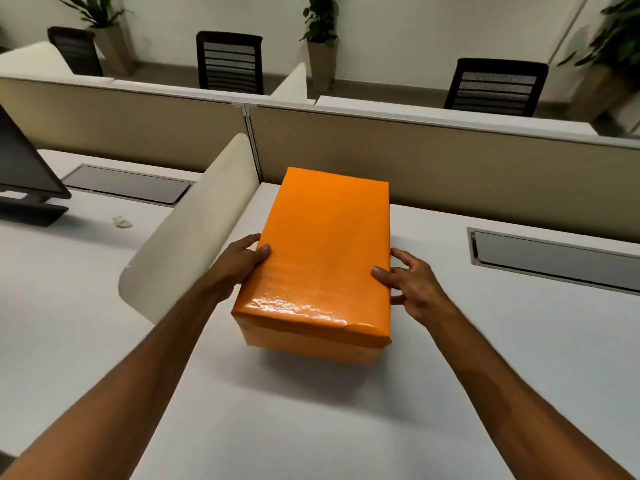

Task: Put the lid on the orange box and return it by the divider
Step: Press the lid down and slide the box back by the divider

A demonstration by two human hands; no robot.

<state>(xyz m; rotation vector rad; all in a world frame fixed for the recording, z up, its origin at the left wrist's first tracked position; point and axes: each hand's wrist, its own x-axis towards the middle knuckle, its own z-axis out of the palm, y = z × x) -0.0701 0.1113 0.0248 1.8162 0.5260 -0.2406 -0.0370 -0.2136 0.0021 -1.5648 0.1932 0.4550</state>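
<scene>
White office desk (450, 393), beige cubicle panels behind. Glossy orange rectangular cardboard box (325, 251), lid already seated, near end seemingly raised off the desk, just beside the curved cream divider (187, 233). Left hand (239, 261) and right hand (412, 285) clamped on opposite long sides, thumbs on top, for a level carry back against the divider.

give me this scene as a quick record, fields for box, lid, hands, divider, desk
box: orange box, lengthwise away from the person
lid: on, closed
left hand: grips box's left side
right hand: on box's right side, thumb on lid edge
divider: curved cream panel left of box, close to it
desk: white; whether box rests on it or is lifted, cannot tell
</scene>
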